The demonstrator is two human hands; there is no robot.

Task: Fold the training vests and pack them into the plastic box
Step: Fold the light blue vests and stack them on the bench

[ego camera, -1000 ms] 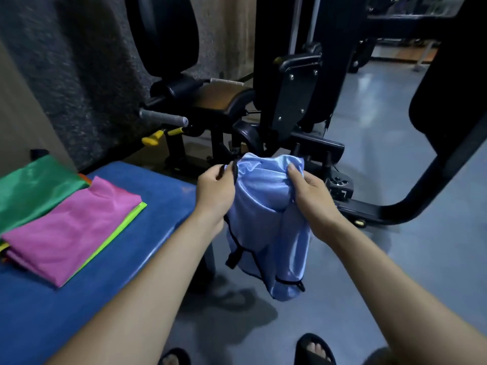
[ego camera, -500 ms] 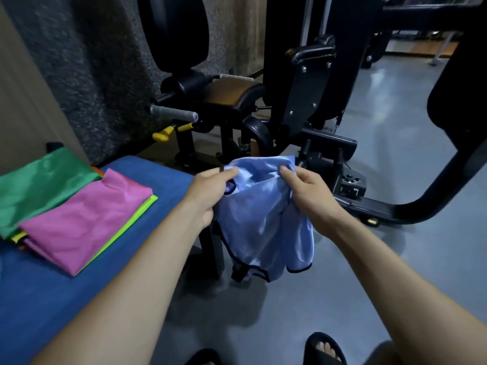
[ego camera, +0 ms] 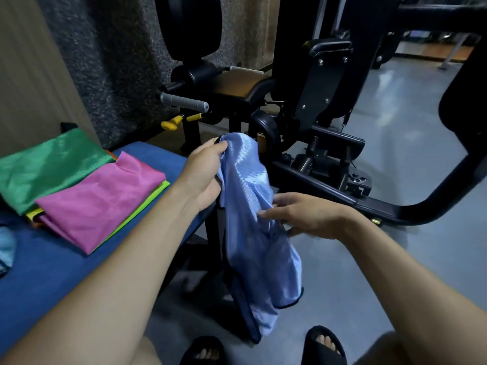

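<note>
Hanging vest: a light blue training vest [ego camera: 253,227] with dark trim is held up in the air, just right of the blue bench [ego camera: 52,280], above the grey floor [ego camera: 411,206]; the cloth is shiny and wrinkled, and its lower edge is seen near the two black sandals [ego camera: 324,346].
Left hand: the left hand [ego camera: 204,177] is closed around the top corner of the vest, which is pinched between thumb and fingers.
Right hand: the right hand [ego camera: 303,216] is held flat at the middle of the vest, fingers stretched toward the left and touching the cloth; no grip is seen.
Folded pile: a pink vest [ego camera: 97,204] is laid over a lime vest [ego camera: 155,193], with a green vest [ego camera: 47,167] at the far left, all on the bench.
Unclear: a pale blue cloth [ego camera: 6,248] is cut off at the left edge; the plastic box cannot be seen; the gym machine [ego camera: 316,101] behind is dark.
</note>
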